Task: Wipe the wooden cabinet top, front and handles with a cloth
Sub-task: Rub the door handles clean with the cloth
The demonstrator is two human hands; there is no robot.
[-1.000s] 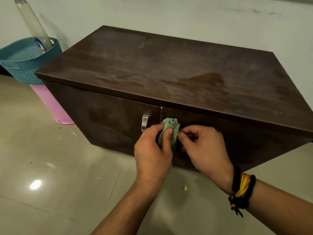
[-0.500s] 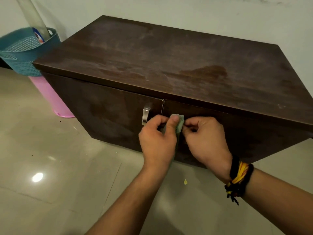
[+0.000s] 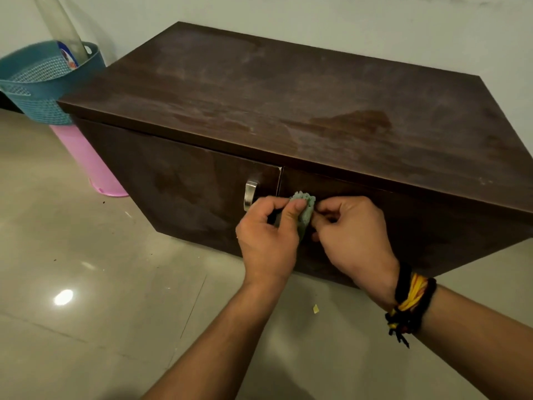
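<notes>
A low dark wooden cabinet (image 3: 288, 90) stands against the wall, its top streaked with dusty smears. The left door carries a silver handle (image 3: 250, 194). A small green cloth (image 3: 306, 209) sits bunched against the front of the right door, just right of the door gap. My left hand (image 3: 268, 241) pinches the cloth from the left with thumb and forefinger. My right hand (image 3: 354, 235) grips it from the right, fingers curled. The right door's handle is hidden behind the cloth and hands.
A teal basket (image 3: 37, 88) holding a clear bottle (image 3: 65, 27) rests on a pink bin (image 3: 89, 166) left of the cabinet. Glossy tiled floor (image 3: 86, 313) lies in front, with a small yellow scrap (image 3: 315, 308) near my arms.
Both hands and the cloth have stayed at the same spot on the right door's front, shifting slightly up and down. The camera view has moved a little.
</notes>
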